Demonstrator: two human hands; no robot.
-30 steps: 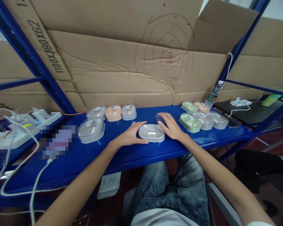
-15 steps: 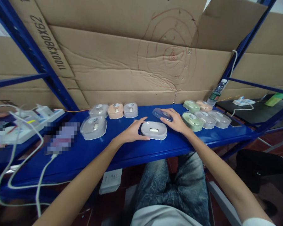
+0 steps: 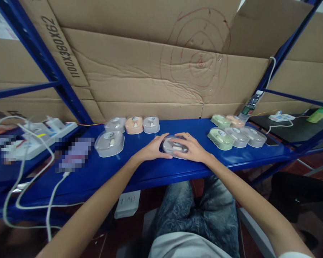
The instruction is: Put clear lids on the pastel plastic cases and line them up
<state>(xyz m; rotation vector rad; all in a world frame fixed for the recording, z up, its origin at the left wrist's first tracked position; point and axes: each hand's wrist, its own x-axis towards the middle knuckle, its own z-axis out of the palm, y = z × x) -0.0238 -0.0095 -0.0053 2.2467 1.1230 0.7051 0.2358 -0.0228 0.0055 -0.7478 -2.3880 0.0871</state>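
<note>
L hand (image 3: 150,152) + R hand (image 3: 192,150) both grasping lidded gray soap box (image 3: 174,146) on blue shelf (image 3: 140,172).

cardboard wall (image 3: 140,71) (creased), blue shelf (image 3: 118,172)

One head-worn view, looking forward and down; close over the blue shelf (image 3: 102,175); edges seemingly bent.

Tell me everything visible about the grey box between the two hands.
The grey box is a small rounded plastic case with a clear lid on it; a small white piece shows through the lid. It lies flat near the front edge of the blue shelf. The left hand touches its left side, and the right hand rests over its right side and lid.
</note>
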